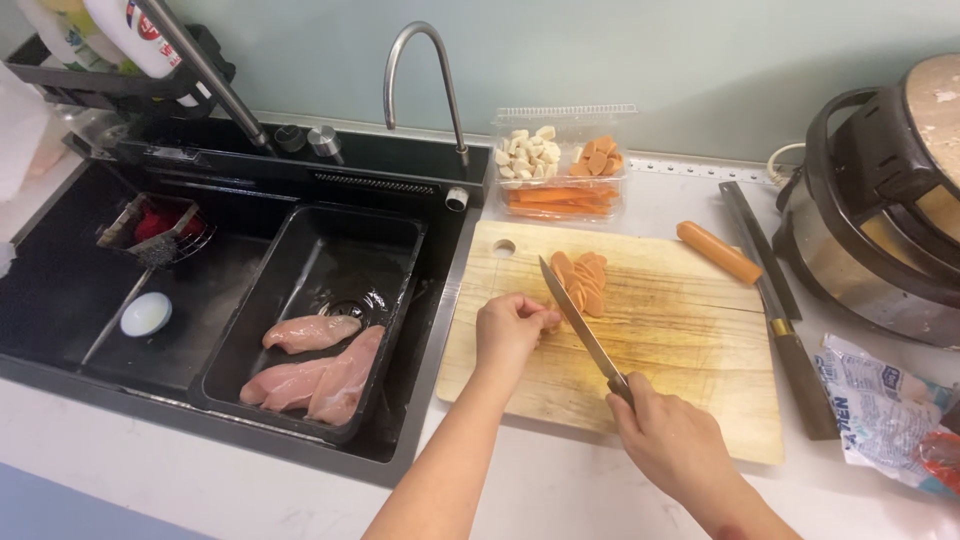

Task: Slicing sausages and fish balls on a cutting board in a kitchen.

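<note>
Sausage slices (582, 281): orange rounds piled at centre frame on the wooden cutting board (690, 370)
Left hand (509, 329): fingers curled shut, pinning a piece at the pile's left edge; the piece itself is hidden under them
Right hand (672, 437): fingers wrapped tight on the handle of a knife (578, 322), blade slanting up to the slices
Whole sausage (718, 252): lies apart, upper right of the board
Cleaver (778, 300): along the board's right edge
Plastic tray (561, 168): above the board, holds cut pieces
Raw chicken (318, 368): in the black sink basin (385, 300), left
Risk: blade sits just beside the left fingertips; a slip could nick them
Unclear: pot at right and packet at lower right are cut off by the frame
</note>
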